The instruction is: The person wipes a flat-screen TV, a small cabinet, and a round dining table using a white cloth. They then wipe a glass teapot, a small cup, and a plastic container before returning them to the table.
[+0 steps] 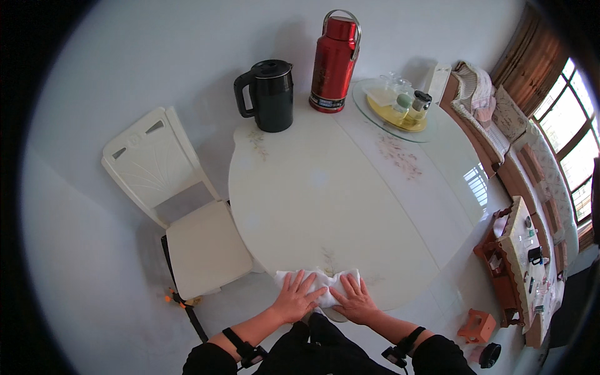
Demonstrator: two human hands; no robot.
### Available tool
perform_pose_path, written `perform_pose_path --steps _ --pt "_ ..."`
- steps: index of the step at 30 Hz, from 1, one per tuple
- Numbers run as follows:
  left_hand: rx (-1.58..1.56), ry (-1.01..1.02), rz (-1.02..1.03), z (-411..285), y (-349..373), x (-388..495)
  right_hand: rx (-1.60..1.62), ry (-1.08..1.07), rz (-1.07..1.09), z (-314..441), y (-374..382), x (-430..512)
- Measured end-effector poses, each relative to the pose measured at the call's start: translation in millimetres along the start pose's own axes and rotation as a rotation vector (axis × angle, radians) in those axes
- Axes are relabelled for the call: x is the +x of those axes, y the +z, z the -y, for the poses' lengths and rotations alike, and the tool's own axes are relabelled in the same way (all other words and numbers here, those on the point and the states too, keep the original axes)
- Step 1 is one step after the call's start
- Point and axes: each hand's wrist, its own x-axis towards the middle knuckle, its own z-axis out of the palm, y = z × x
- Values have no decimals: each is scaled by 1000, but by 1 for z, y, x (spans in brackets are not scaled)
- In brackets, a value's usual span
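A white cloth (316,283) lies bunched on the near edge of a round, cream-coloured dining table (309,211). My left hand (296,300) rests flat on the left part of the cloth, fingers spread. On its right part lies my right hand (356,300), palm down with the fingers apart. The two thumbs point toward each other across the cloth. Some of the cloth under the palms is hidden. A faint printed plant motif (329,262) shows on the tabletop just beyond the cloth.
Along the far side stand a black electric kettle (274,98), a red vacuum flask (332,65) and a glass turntable (368,115) bearing a yellow tray (403,123) with jars. A white chair (206,248) is at the left. Rightward are an orange stool (478,326) and a coffee table (513,243).
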Motion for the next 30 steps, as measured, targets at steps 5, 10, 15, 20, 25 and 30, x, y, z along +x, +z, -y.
perform_pose_path --steps 5,10,15,20,25,30 --pt "73 50 44 21 2 11 29 15 -28 -2 -2 10" --pt "90 63 189 41 -3 26 24 0 -70 -6 -8 24" --pt "64 25 198 78 -6 52 15 38 -83 -18 -12 65" --pt "23 27 166 113 -17 72 5 138 -105 -12 -14 101" --pt "-11 45 284 114 -25 57 48 246 -106 16 -10 96" --pt "-12 126 407 126 -41 32 78 346 -85 63 -2 88"
